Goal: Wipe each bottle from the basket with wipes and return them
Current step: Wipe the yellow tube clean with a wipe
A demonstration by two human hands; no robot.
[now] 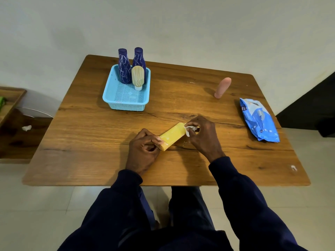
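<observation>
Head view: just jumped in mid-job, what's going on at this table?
A person is wiping the yellow bottle at the near side of the table. The left hand pinches its near end, and the right hand presses a wipe on its far end. Two blue bottles and a cream bottle stand in the basket. A pink bottle stands outside it, near the wipes pack.

No text is legible; the small label on the wipes pack [258,120] is blurred.
</observation>
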